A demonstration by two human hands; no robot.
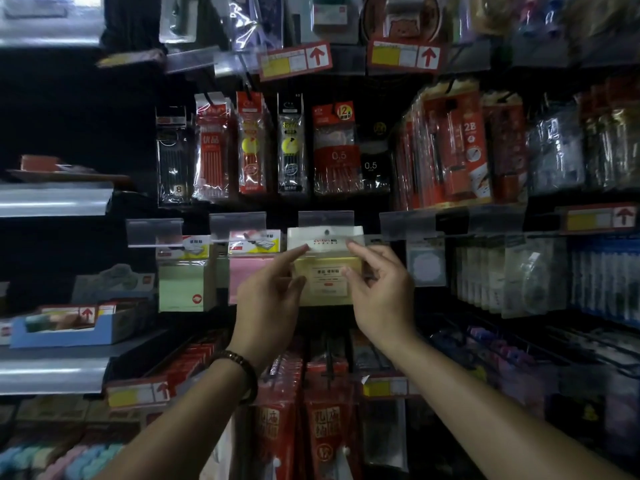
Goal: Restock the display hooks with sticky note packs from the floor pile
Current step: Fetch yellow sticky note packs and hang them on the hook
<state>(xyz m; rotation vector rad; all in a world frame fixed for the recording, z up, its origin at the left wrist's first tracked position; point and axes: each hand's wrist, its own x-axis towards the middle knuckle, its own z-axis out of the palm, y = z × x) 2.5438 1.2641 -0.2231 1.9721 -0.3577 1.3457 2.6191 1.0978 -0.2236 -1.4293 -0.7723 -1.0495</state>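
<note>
A dark display wall (381, 98) fills the space in front of this person, hung row on row with stationery. The upper row holds pen and refill packs (249, 143) in red and black wrappers. Red price tags (294, 60) with arrows sit on the rails above them. At chest height runs a row of sticky notes under clear label holders (325, 218). A green pack (180, 285) hangs to the left and a pink pack (242, 271) beside it.

Just right of the pink one is the yellow sticky note pack (325, 282). It is up at the hook position, and the punched hole (326, 232) in its white header sits right under a label holder. Whether the hook is through the hole, I cannot tell.

Both hands are raised to it. The left hand (273, 296) pinches the pack's left edge between forefinger and thumb, and a dark bead bracelet (239, 368) circles that wrist. The right hand (381, 292) pinches the right edge the same way, its other fingers loosely curled behind.
</note>
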